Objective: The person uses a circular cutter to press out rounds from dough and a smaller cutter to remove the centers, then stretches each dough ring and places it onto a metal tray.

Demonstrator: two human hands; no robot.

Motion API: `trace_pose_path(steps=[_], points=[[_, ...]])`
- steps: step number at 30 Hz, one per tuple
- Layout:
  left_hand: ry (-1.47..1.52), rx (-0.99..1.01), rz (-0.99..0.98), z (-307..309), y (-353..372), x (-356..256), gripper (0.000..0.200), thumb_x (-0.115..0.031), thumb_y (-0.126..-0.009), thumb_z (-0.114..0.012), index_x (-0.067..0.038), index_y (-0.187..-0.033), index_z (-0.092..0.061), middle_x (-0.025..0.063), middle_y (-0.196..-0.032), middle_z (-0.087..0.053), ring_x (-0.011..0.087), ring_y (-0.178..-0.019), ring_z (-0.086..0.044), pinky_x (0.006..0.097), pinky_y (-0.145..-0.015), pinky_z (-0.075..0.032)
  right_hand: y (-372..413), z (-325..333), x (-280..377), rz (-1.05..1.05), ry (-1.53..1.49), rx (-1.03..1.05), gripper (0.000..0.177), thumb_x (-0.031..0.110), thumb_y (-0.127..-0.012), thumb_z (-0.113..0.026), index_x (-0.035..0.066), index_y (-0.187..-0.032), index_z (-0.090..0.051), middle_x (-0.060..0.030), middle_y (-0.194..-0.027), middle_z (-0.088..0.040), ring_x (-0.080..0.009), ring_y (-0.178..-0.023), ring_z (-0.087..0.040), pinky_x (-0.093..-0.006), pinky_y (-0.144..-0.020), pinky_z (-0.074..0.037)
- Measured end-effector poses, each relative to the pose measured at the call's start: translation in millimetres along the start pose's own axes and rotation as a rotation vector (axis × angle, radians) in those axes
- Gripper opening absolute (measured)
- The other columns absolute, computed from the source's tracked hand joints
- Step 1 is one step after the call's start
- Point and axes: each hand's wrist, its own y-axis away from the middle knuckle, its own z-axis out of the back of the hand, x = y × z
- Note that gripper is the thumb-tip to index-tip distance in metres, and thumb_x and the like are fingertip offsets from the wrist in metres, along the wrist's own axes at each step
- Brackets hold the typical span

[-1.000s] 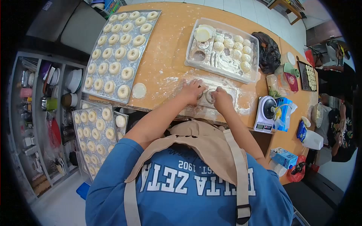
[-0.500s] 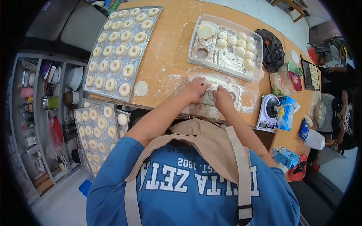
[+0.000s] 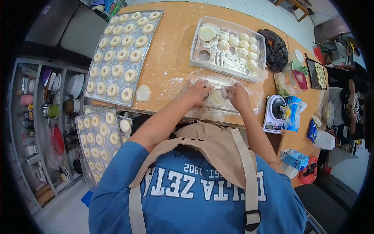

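Observation:
A flat, floury dough round point(image 3: 219, 97) lies on a floured board point(image 3: 233, 107) near the table's front edge. My right hand point(image 3: 237, 96) grips a round metal cutter point(image 3: 226, 93) by its side, tilted at the upper right of the dough. Just left of the dough, my left hand point(image 3: 198, 93) has curled fingers around a small dark-rimmed item that I cannot make out. Behind both hands, a floury plastic bin point(image 3: 230, 71) holds several dough balls point(image 3: 242, 52) and a stack of pale rounds point(image 3: 207, 32).
A tray of dough rings point(image 3: 127, 43) stands at the left, a single dough disc point(image 3: 143, 93) beside it. More ring trays point(image 3: 97, 134) are below. A black bag point(image 3: 274, 50), scale point(image 3: 274, 113) and blue carton point(image 3: 295, 159) are at the right. Another person's arm point(image 3: 352, 93) shows far right.
My right hand has moved slightly right and lifted the cutter to a tilt, uncovering the dough round. The camera view has shifted slightly.

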Motion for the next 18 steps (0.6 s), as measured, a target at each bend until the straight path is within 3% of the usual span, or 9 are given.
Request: trace_pose_path(steps=[5, 14, 17, 18], points=[[0.011, -0.116, -0.031, -22, -8, 10, 0.096, -0.031, -0.057, -0.084, -0.031, -0.140, -0.035, 0.0080, -0.149, -0.025, 0.0293, -0.139, -0.022, 0.0711, -0.105, -0.014, 9, -25, 4, 0.032, 0.055, 0.097, 0.017, 0.000, -0.074, -0.058, 0.005, -0.087, -0.068, -0.0167, -0.088, -0.059, -0.0354, -0.082, -0.060, -0.0421, -0.074, -0.049], [0.015, -0.068, -0.025, -14, -6, 7, 0.100, -0.027, -0.054, -0.086, -0.032, -0.139, -0.034, 0.0091, -0.149, -0.025, 0.0301, -0.140, -0.021, 0.0712, -0.105, -0.015, 4, -37, 10, 0.066, 0.168, 0.155, 0.020, 0.001, -0.075, -0.056, 0.009, -0.089, -0.068, -0.0130, -0.094, -0.059, -0.0307, -0.090, -0.060, -0.0424, -0.075, -0.050], [0.016, -0.055, -0.023, -7, -2, 5, 0.098, -0.025, -0.054, -0.085, -0.031, -0.139, -0.036, 0.0097, -0.149, -0.026, 0.0306, -0.139, -0.022, 0.0715, -0.104, -0.016, 0, -34, 16, 0.070, 0.209, 0.193, 0.015, 0.000, -0.074, -0.057, 0.007, -0.085, -0.066, -0.0143, -0.095, -0.056, -0.0310, -0.091, -0.059, -0.0425, -0.073, -0.051], [0.022, -0.057, -0.029, -6, -1, 4, 0.090, -0.027, -0.059, -0.082, -0.029, -0.138, -0.037, 0.0099, -0.149, -0.026, 0.0306, -0.139, -0.022, 0.0712, -0.104, -0.016, -1, -35, 18, 0.073, 0.230, 0.213, 0.013, 0.000, -0.074, -0.058, 0.006, -0.083, -0.065, -0.0150, -0.095, -0.055, -0.0314, -0.091, -0.059, -0.0425, -0.072, -0.052]])
